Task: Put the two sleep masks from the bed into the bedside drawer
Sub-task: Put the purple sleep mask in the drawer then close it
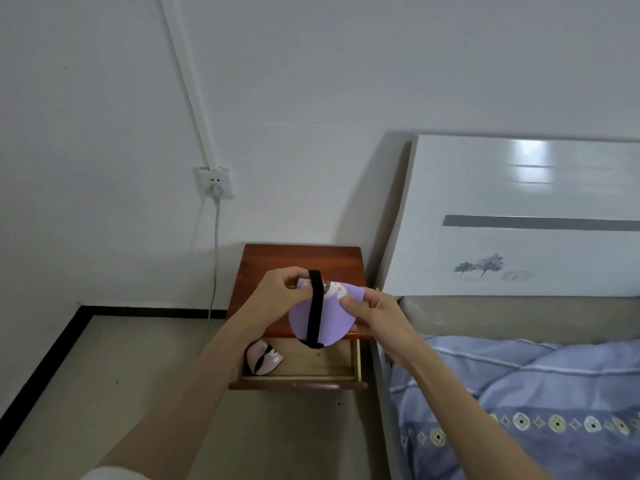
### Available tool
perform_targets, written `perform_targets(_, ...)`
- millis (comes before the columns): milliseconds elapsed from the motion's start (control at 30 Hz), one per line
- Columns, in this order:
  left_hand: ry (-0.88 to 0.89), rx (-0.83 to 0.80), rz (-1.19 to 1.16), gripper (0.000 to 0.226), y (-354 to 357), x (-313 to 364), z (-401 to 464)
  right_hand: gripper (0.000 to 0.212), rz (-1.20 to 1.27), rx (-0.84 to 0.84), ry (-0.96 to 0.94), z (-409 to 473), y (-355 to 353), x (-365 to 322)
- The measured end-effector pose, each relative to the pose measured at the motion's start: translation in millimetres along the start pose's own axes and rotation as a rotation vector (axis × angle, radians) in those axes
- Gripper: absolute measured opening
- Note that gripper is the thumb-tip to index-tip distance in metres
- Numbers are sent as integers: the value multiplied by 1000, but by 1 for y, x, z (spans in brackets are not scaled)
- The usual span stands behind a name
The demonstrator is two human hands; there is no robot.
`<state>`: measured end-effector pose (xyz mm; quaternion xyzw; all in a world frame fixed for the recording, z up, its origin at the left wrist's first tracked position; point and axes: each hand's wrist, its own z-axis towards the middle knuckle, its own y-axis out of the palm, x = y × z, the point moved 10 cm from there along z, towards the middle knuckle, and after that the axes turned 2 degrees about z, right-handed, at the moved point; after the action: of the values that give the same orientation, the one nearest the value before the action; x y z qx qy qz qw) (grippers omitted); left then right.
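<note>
A purple sleep mask with a black strap is folded and held above the red-brown bedside table. My left hand pinches its upper left edge and my right hand grips its right edge. Below the hands, the table's drawer is pulled open. A pink sleep mask with a black strap lies in the drawer's left end, partly hidden by my left forearm.
The bed with a blue quilt and a white headboard stands right of the table. A wall socket with a plugged cable hangs left of the table. Grey floor lies to the left.
</note>
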<state>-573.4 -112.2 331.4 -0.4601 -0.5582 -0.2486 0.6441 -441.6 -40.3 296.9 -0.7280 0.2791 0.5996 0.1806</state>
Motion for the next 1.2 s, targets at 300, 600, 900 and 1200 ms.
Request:
perform_targets(300,-135,32,-61,11,25,-42,-2,15,26,30,154,7,-13,46)
perform_targets(600,-460,73,-306,8,66,-175,-24,22,156,194,409,24,-22,167)
perform_targets(900,-814,48,-223,31,87,-370,-28,26,403,424,763,73,-6,343)
perform_targets(1200,-752,-51,-133,8,109,-461,37,18,351,619,869,126,-36,437)
